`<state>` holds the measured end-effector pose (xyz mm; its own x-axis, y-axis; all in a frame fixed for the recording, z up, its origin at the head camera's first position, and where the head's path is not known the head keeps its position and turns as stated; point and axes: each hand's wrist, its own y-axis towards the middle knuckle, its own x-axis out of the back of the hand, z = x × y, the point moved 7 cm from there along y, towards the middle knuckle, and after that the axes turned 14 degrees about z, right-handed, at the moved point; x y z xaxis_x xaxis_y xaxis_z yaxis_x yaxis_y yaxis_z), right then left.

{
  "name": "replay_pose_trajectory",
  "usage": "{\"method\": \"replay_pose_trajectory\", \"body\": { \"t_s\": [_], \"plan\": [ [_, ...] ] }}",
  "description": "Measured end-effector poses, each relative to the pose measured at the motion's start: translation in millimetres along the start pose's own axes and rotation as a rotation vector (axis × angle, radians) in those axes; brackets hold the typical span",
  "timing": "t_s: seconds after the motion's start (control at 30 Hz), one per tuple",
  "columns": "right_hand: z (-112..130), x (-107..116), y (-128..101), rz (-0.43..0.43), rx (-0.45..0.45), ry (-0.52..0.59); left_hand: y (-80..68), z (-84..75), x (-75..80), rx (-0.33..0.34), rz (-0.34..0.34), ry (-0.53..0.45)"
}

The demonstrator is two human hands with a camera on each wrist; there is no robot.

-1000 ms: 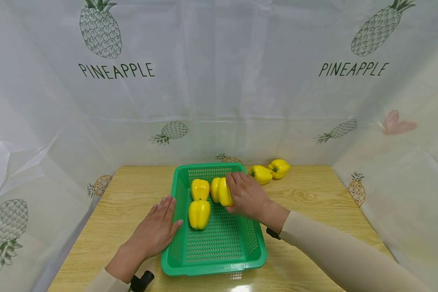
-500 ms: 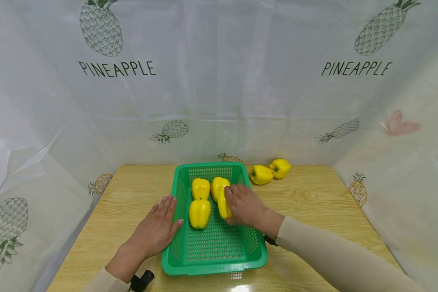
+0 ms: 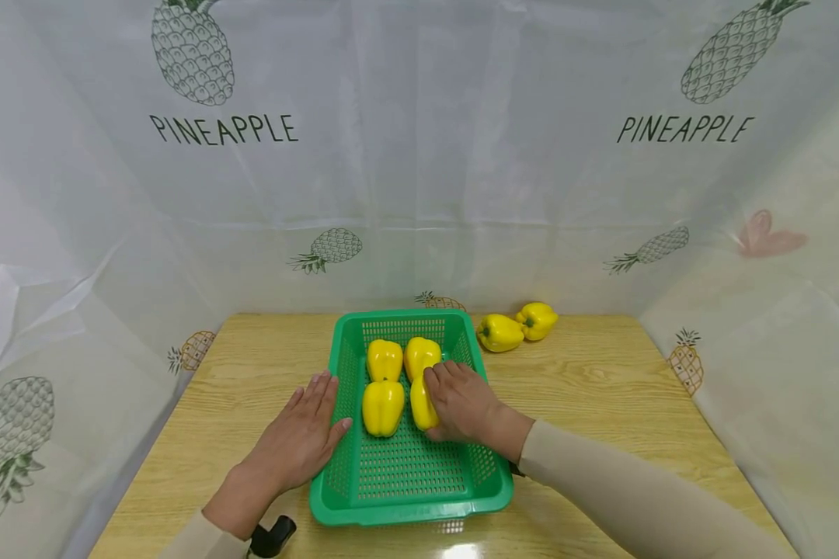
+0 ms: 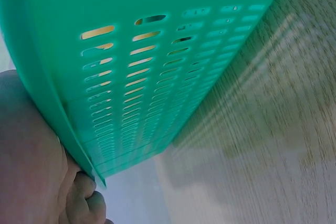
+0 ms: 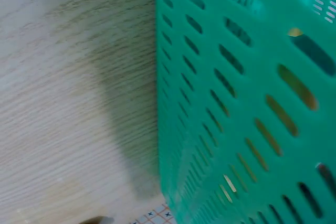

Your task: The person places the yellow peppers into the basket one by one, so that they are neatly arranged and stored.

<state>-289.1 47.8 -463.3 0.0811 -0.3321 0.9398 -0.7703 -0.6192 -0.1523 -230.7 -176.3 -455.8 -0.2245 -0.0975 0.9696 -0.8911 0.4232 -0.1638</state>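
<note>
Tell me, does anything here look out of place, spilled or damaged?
Nothing looks spilled or broken. The only stragglers are two yellow bell peppers lying on the wooden table beyond the green slotted plastic basket, which holds four more. The right hand grips one of those; the left hand rests flat against the basket's side.

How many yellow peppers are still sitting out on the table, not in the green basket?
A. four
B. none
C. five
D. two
D: two yellow peppers lie side by side on the wooden table just past the green basket's far right corner, while the other four are inside it.
</note>
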Motion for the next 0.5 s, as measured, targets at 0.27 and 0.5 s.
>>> {"method": "replay_pose_trajectory", "body": {
  "t_s": [0.27,0.5],
  "plan": [
    [0.9,-5.4,3.4,0.016,-0.002,-0.014,0.2,-0.4,0.2,-0.003,0.003,0.002],
    [2.1,-10.1,6.8,0.073,-0.001,-0.042,0.1,-1.2,1.4,-0.003,-0.001,0.001]
  ]
}}
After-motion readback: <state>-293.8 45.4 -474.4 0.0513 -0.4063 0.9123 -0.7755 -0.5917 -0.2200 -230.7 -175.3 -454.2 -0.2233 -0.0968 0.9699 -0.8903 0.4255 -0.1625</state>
